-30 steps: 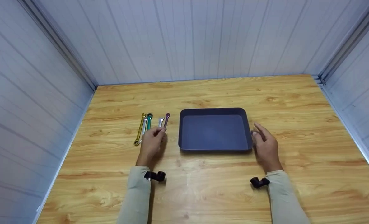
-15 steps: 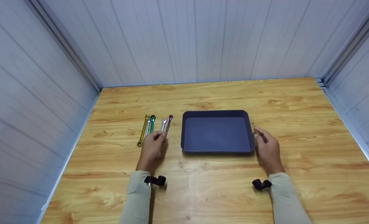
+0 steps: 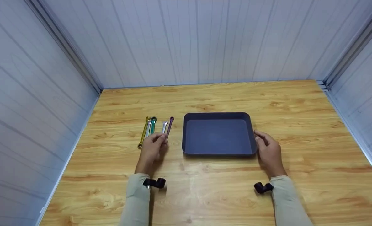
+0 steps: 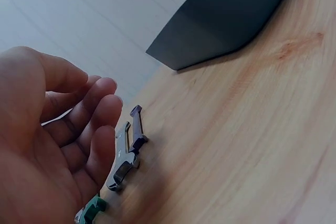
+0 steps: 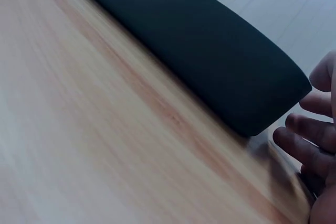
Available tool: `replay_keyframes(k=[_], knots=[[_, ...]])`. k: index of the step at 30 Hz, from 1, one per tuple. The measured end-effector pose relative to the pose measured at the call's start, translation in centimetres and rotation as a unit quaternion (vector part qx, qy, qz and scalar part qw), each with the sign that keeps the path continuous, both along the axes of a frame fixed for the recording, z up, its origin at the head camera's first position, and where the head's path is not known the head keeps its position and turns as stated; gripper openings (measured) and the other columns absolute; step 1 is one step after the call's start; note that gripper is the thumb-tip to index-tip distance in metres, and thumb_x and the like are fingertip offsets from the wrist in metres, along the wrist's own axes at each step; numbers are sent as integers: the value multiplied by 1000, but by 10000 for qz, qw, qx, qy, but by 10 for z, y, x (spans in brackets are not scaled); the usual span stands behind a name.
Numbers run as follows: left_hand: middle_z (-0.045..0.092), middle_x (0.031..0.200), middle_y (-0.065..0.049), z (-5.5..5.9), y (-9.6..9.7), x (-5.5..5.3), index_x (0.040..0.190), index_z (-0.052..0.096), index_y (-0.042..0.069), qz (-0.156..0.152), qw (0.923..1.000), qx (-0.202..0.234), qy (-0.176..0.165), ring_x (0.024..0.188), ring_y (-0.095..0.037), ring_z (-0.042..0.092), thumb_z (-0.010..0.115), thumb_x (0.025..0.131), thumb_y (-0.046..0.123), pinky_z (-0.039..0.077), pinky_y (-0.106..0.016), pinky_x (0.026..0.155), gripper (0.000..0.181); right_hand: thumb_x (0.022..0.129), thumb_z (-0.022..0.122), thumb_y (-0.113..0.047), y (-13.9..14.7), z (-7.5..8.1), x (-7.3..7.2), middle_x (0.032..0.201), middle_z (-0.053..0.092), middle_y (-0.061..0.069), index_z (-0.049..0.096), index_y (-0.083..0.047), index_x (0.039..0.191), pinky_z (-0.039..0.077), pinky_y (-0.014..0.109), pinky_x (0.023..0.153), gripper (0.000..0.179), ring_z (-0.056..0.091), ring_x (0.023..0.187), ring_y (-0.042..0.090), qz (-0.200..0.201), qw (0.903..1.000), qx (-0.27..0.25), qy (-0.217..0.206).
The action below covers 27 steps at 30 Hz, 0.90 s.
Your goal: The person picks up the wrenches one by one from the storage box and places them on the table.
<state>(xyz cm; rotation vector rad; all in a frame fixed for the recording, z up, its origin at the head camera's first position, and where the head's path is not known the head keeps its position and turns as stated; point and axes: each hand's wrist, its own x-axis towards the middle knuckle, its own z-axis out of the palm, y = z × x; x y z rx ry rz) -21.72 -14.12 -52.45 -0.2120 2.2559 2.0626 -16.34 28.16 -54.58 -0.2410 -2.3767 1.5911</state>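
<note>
My left hand [image 3: 151, 149] hovers just over the near ends of several wrenches, its fingers loosely curled; the left wrist view shows nothing between them. A gold wrench [image 3: 144, 133] lies at the left of the row. Beside it are a silver wrench [image 3: 148, 128] and a green wrench [image 3: 153, 125]. Past a small gap lie another silver wrench [image 3: 164, 126] and a purple wrench [image 3: 170, 128]. A dark grey rectangular tray [image 3: 219, 138] stands right of them. My right hand [image 3: 270, 155] is at the tray's right side, fingers loosely bent; I cannot tell whether they touch it.
The wood-grain table [image 3: 204, 194] carries the tray and wrenches. Pale panelled walls [image 3: 186, 40] close off the back and both sides. A small black wrist camera [image 3: 154, 183] sticks out from each sleeve.
The head view has shifted slightly, so the whole scene sits a little lower and further right. Both hands stay almost in place; the wrenches and tray lie as before.
</note>
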Motion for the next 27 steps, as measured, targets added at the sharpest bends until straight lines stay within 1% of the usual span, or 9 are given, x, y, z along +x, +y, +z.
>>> replay_keyframes(k=[3, 6, 9, 11, 14, 16, 20, 23, 27], knots=[[67, 100, -24, 3, 0, -2, 113, 68, -6, 17, 10000, 61, -20, 87, -30, 64, 57, 102, 9, 54, -33, 72, 21, 104, 55, -30, 1, 2, -3, 124, 68, 7, 68, -10, 129, 48, 22, 89, 34, 62, 111, 18, -49, 9999, -118, -18], [67, 102, -25, 5, 0, -4, 115, 68, -5, -1, 10000, 96, -5, 87, -31, 64, 57, 103, 10, 54, -33, 72, 23, 104, 56, -30, 1, 4, -6, 122, 68, 7, 69, -10, 126, 48, 24, 89, 33, 62, 110, 18, -89, 9998, -190, 34], [67, 103, -25, 5, -2, -3, 116, 68, -4, 18, 9999, 96, -38, 90, -32, 63, 57, 103, 11, 55, -34, 73, 23, 104, 56, -29, 0, 4, -6, 122, 68, 8, 69, -9, 125, 48, 24, 89, 33, 62, 110, 19, -87, 9997, -219, 83], [67, 104, -24, 4, -2, 0, 116, 69, -3, 57, 9999, 86, -124, 90, -32, 63, 56, 103, 11, 55, -33, 74, 22, 104, 56, -27, -1, 2, -3, 121, 69, 8, 70, -9, 124, 49, 23, 88, 31, 62, 110, 19, -90, 9995, -297, 107], [67, 103, -23, 1, -3, 4, 115, 69, -3, 126, 9996, 114, -215, 90, -30, 63, 56, 103, 10, 55, -32, 73, 22, 104, 56, -23, -2, -1, -1, 120, 69, 10, 70, -8, 123, 51, 22, 86, 29, 64, 109, 21, -42, 9987, -474, 176], [66, 103, -24, 0, -1, 5, 115, 68, -4, 160, 9994, 206, -217, 90, -30, 63, 56, 103, 9, 55, -32, 74, 22, 104, 56, -22, -1, -2, -1, 119, 69, 11, 71, -7, 122, 52, 22, 85, 28, 64, 109, 22, -6, 9981, -552, 261], [66, 103, -25, 2, 1, 3, 115, 67, -7, 129, 9992, 339, -150, 90, -31, 64, 57, 102, 8, 56, -33, 75, 22, 104, 56, -22, 1, -2, -3, 117, 70, 10, 71, -7, 122, 51, 22, 84, 28, 64, 108, 22, -12, 9981, -509, 355], [67, 102, -25, 3, 2, 1, 115, 67, -7, 76, 9994, 306, -152, 88, -30, 64, 57, 102, 8, 55, -32, 74, 22, 104, 57, -22, 3, -2, -3, 117, 70, 9, 72, -7, 121, 51, 22, 84, 27, 64, 107, 20, -81, 9986, -428, 311], [66, 101, -26, 4, 2, -1, 115, 67, -7, 15, 9994, 347, -59, 86, -29, 62, 55, 103, 7, 54, -31, 72, 22, 104, 55, -24, 4, -1, -1, 119, 70, 7, 71, -9, 123, 48, 21, 87, 29, 63, 108, 17, -151, 9996, -146, 207]])
